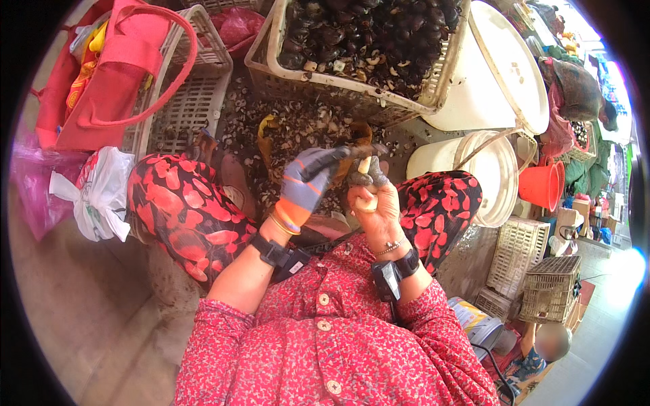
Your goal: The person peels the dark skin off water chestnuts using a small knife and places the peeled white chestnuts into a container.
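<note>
My left hand [306,185], in a grey-blue glove with orange stripes and dark fingertips, grips a slim dark tool [373,149], blurred and perhaps a knife. Its far end lies over my right hand [375,200], which has grey covers on some fingers. Between those covered fingers a small pale piece [364,165] sticks up, and another pale piece [366,204] rests against the palm. Beyond the hands, a dirty white plastic crate [350,83] holds dark, shiny shelled pieces [355,38] and pale scraps; their kind is unclear. Similar scraps [315,127] cover the floor below.
Two white buckets, one lidded [513,66] and one smaller [487,177], stand at the right. A red bag [109,81] lies over a slatted crate [203,91] at the left, near a knotted white plastic bag [101,198]. Another person [528,363] is at lower right beside stacked crates [551,292].
</note>
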The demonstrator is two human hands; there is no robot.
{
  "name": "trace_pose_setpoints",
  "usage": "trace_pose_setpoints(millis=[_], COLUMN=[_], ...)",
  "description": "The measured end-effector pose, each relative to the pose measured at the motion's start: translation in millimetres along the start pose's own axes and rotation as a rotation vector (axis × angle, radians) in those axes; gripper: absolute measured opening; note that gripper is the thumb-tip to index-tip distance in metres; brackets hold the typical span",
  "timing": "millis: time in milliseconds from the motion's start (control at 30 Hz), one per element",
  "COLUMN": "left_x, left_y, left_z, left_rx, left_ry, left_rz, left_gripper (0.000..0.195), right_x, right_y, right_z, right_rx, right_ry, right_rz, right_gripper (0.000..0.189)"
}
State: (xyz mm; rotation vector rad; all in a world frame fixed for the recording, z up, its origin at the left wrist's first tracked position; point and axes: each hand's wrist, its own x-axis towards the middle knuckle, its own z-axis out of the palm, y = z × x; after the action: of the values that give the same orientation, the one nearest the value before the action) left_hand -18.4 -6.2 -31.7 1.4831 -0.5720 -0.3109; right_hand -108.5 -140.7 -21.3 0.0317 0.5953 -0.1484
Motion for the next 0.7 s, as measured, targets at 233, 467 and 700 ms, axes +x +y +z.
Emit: trace_pose_setpoints(millis=[233, 467, 700], left_x=[0, 3, 1], left_y=[-16, -11, 19], left_z=[1, 1, 0], left_rx=[-0.039, -0.071, 0.492], left_ry=[0.032, 0.009, -0.076], left_rz=[-0.070, -0.124, 0.269], left_gripper=[0.025, 0.025, 0.030], right_x=[1, 4, 5], right_y=[0, -1, 8], right_z=[0, 1, 4], right_rx=[0.028, 0.012, 0.026], right_ry=[-0.092, -0.060, 0.078], right_rz=[0.022, 0.009, 0.014], right_gripper=[0.014, 0.014, 0.015])
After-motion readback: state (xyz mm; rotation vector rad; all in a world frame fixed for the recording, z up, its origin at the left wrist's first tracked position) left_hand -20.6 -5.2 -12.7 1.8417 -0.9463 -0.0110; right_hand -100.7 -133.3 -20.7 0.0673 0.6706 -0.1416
